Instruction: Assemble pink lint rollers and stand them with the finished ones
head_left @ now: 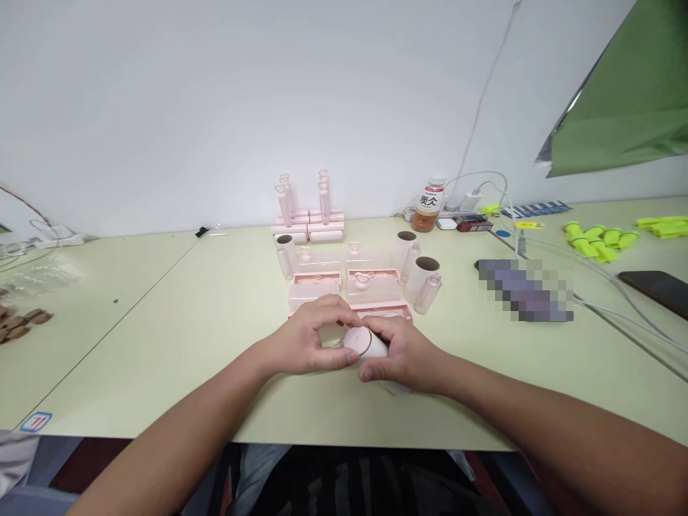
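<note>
Both hands meet low over the pale green table (161,344), closed together around one small thing. Left hand (309,337) curls in from the left, fingers folded over the top and thumb pressed underneath against the pink roller (364,342). That roller lies on its side between the two hands, its round white end with a dark ring turned toward the camera. Right hand (400,355) wraps the roller's far end from the right, thumb low along the front and fingers bent behind, so most of the roller's body is hidden in the palm.

Far to the left of the left hand, brown pieces (21,322) lie at the table's edge. Just beyond the knuckles sit pink trays (344,283) with clear covers, touching one another in rows, and behind them stand pink handles (304,197) upright on their bases. Beyond and right of the right hand stand cardboard-cored rolls (422,276) beside clear tubes. Further back stands a drink bottle (428,206) near white cables, and well off to the right lie yellow-green parts (596,240) and a dark phone (658,287).
</note>
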`<control>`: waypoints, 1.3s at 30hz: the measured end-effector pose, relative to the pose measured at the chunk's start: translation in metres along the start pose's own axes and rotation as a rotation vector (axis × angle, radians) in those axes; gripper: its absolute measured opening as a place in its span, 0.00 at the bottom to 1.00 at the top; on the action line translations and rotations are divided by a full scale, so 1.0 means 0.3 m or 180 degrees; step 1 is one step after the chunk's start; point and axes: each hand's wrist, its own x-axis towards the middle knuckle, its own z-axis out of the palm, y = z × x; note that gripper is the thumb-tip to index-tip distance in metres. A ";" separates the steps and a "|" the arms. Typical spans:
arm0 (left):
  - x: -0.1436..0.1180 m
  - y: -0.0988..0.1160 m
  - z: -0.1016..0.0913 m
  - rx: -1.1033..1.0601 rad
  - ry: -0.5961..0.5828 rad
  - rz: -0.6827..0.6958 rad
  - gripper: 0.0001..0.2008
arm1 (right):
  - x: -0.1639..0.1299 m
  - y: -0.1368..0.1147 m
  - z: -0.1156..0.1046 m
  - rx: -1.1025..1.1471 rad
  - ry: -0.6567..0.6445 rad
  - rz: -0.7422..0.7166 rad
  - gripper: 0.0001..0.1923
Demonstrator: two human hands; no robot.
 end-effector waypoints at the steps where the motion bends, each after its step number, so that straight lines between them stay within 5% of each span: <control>1: 0.000 -0.001 0.002 -0.0024 0.0006 -0.0001 0.16 | 0.000 0.000 0.000 0.0001 -0.0001 -0.0009 0.29; 8: -0.004 -0.001 0.006 -0.0117 -0.0019 -0.0077 0.19 | 0.005 -0.005 0.001 0.0041 0.0059 -0.0107 0.28; 13: -0.017 0.000 0.010 -0.0124 0.0457 0.0226 0.31 | 0.006 -0.016 -0.008 0.0187 0.0242 -0.0218 0.28; 19: -0.015 0.020 -0.024 0.0281 -0.0016 0.0466 0.18 | 0.006 -0.020 -0.011 0.0434 0.0288 -0.0363 0.28; 23: -0.026 0.038 -0.114 0.1117 -0.0031 -0.0061 0.15 | 0.003 -0.018 -0.010 0.0312 0.0575 -0.0247 0.28; 27: -0.046 0.028 -0.173 0.2249 -0.0669 -0.0782 0.07 | 0.001 -0.014 -0.012 0.0394 0.0733 -0.0157 0.25; 34: -0.069 -0.030 -0.137 0.2729 -0.1043 -0.1232 0.17 | 0.000 -0.014 -0.010 0.0490 0.0702 -0.0134 0.22; 39: -0.054 -0.013 -0.134 0.2622 -0.1248 -0.1291 0.13 | 0.001 -0.020 -0.008 0.0389 0.0729 -0.0189 0.21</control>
